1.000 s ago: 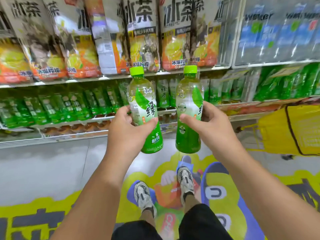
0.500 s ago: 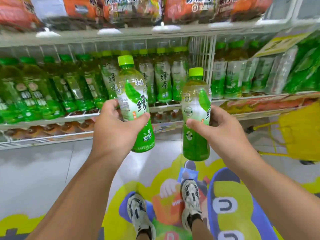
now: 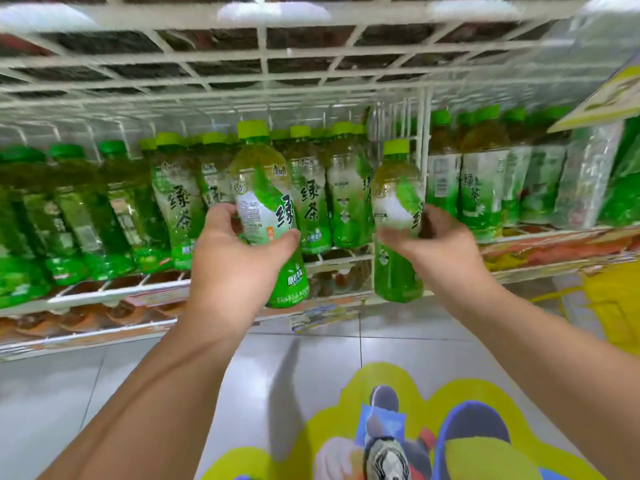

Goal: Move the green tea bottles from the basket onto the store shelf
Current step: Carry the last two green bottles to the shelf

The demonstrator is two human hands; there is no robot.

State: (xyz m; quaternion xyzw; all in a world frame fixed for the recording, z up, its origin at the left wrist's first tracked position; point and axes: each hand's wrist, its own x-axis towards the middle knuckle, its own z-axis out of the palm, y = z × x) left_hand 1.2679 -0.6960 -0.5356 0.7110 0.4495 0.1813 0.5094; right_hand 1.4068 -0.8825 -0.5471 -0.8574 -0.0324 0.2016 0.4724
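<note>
Two green tea bottles held upright in front of the store shelf (image 3: 346, 259), left bottle (image 3: 268, 209) clamped in the left hand (image 3: 239, 261), right bottle (image 3: 396, 220) clamped in the right hand (image 3: 440, 247), shelved bottles (image 3: 311, 199) behind, yellow basket (image 3: 613, 303) at right, tiled floor (image 3: 311, 368) below.

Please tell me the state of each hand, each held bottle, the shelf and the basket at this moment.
left hand: grips one green tea bottle.
left bottle: capped, held in air, tilted slightly.
right hand: grips the other bottle.
right bottle: capped, held in air, near upright.
shelf: stocked with green tea bottles.
yellow basket: mostly out of view.
</note>
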